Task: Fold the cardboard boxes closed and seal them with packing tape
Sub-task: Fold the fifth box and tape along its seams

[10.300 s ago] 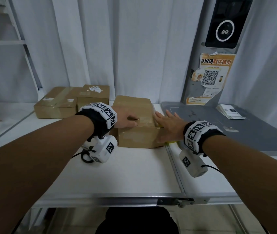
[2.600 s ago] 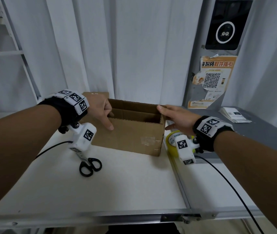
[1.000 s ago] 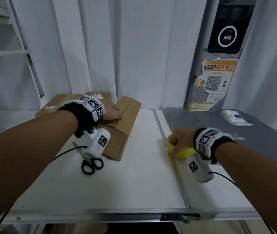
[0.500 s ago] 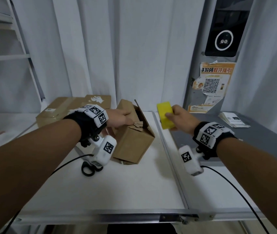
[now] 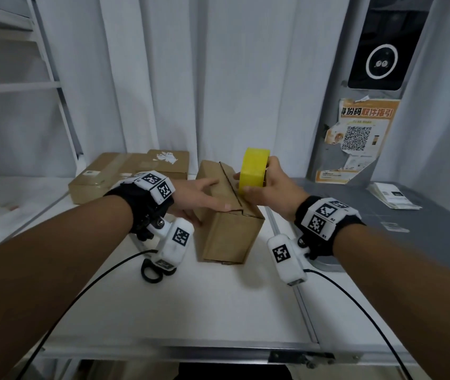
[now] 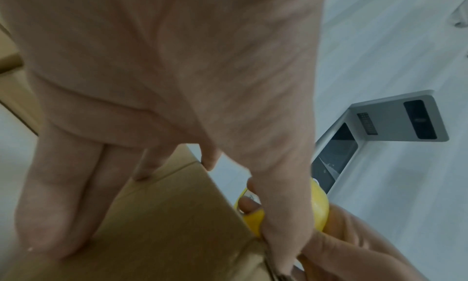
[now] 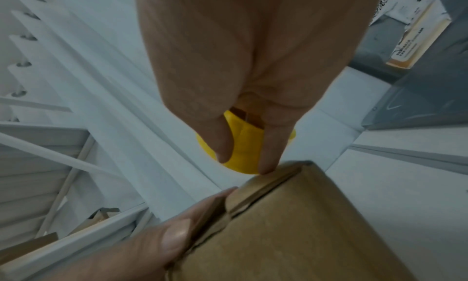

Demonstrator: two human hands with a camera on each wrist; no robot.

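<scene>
Both hands are on one box. My left hand [image 5: 196, 197] lies flat with straight fingers on top of the cardboard box [image 5: 228, 215], pressing its flaps shut. My right hand [image 5: 270, 187] curls around the yellow tape roll [image 5: 254, 168], right at the far end of the flap line. That line runs straight away from me, between my hands. What is inside the box is hidden. Black scissors [image 5: 153, 271] sit on the bench [image 5: 204, 305] below my left wrist.
</scene>
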